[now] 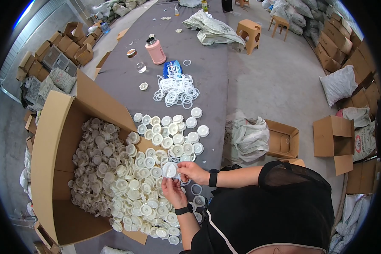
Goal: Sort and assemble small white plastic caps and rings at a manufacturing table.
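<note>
A round white plastic cap (169, 170) is held up between my hands at the near edge of the table. My left hand (174, 192) grips its lower rim with thumb and fingers. The fingers of my right hand (192, 172) pinch its right side. Whether a ring sits on the cap is too small to tell. Beside and below my hands spreads a pile of similar caps (133, 194), spilling from a tipped cardboard box (46, 169). A loose white ring (196, 189) lies just right of my left hand. Farther up the table is a heap of white rings (176, 91).
A pink bottle (155, 51), a clear bottle (136, 61) and a blue packet (172, 68) stand or lie beyond the rings. A woven sack (213, 29) lies at the table's right edge. On the floor are a stool (249, 36) and an open carton (282, 137).
</note>
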`<state>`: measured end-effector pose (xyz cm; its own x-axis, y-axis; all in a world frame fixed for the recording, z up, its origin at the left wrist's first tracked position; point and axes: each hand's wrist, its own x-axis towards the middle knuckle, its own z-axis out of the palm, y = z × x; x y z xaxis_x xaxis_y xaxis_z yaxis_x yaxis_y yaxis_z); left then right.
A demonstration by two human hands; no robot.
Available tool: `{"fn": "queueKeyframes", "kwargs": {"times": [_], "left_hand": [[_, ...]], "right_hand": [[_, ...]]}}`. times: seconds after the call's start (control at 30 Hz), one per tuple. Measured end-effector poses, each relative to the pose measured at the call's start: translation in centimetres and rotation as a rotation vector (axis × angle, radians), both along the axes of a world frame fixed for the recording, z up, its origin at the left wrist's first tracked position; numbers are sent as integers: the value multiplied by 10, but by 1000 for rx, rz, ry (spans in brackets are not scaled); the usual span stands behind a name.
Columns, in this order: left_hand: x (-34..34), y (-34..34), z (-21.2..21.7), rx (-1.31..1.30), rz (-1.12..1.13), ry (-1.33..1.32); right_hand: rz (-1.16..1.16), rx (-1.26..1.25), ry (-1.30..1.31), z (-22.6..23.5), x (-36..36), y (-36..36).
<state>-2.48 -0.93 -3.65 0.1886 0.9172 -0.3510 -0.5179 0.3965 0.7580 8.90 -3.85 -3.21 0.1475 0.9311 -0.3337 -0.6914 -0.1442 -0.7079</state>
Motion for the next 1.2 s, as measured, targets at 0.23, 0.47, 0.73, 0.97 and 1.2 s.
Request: {"fn": "queueKeyframes", "kwargs": {"times": [0.23, 0.47, 0.73, 0.97, 1.2], "left_hand": [[0, 3, 13, -14, -82, -145], [1, 6, 28, -31, -66, -148], [-16, 19, 14, -122, -333, 116], [-26, 39, -11, -71, -524, 271], [-88, 125, -31, 777, -118, 1581]], "right_hand": [[3, 40, 97, 1, -4, 4], [148, 156, 134, 6, -5, 3], [437, -21, -44, 5, 14, 15], [506, -142, -189, -24, 32, 30], [-46, -277, -91, -31, 66, 68]]}}
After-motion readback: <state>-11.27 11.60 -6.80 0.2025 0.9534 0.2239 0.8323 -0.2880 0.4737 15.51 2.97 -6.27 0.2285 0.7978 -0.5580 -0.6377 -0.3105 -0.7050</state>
